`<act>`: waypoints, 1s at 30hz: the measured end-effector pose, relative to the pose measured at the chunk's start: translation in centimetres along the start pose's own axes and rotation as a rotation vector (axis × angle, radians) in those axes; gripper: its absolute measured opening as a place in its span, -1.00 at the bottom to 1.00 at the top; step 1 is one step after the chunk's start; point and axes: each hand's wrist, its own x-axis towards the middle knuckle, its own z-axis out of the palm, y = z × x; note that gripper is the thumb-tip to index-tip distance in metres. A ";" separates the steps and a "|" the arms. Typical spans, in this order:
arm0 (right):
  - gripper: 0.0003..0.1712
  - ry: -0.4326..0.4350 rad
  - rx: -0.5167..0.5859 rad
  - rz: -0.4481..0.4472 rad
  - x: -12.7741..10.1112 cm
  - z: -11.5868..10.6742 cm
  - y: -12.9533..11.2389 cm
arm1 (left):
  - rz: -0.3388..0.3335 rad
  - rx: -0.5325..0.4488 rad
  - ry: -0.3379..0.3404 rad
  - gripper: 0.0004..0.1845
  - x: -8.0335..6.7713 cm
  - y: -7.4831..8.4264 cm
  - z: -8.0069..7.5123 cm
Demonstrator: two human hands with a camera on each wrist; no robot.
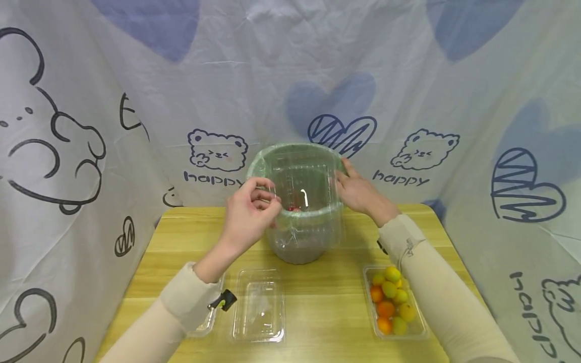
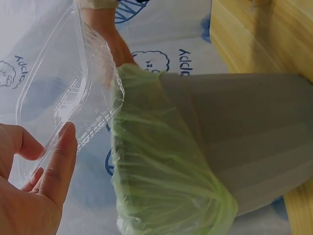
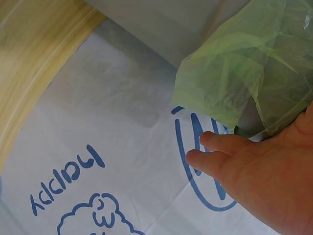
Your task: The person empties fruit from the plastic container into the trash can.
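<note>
- Left hand [image 1: 248, 214] has the clear plastic container [image 2: 73, 95] pinched by its edge, over the mouth of the green-lined bin [image 1: 297, 254].
- Container's probably super light, slick and bendy, might crack if squeezed; I'd grab the rim.
- Right hand [image 1: 360, 194] is at the bin's edge, can't tell if it's gripping.
- Wood-grain desk [image 1: 317, 312], with fruit [image 1: 388, 301] in a tub.
- White cloth walls [image 1: 263, 85] all round, doodled with hearts, bears and "happy".

Wooden table [image 1: 327, 312] with bin [image 2: 244, 142], clear trays [image 1: 258, 330]
</note>
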 end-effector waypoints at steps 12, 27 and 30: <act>-0.22 -0.011 -0.006 -0.010 -0.2 0.0 -0.2 | -0.046 0.021 -0.023 -0.65 -2.1 -1.5 1.1; -0.21 -0.012 0.022 0.017 -0.1 0.1 0.0 | 0.014 0.066 -0.031 -0.64 -5.0 -3.0 2.9; -0.23 -0.014 0.027 0.019 0.0 0.1 0.1 | 0.050 0.076 -0.023 -0.66 -5.7 -3.5 3.2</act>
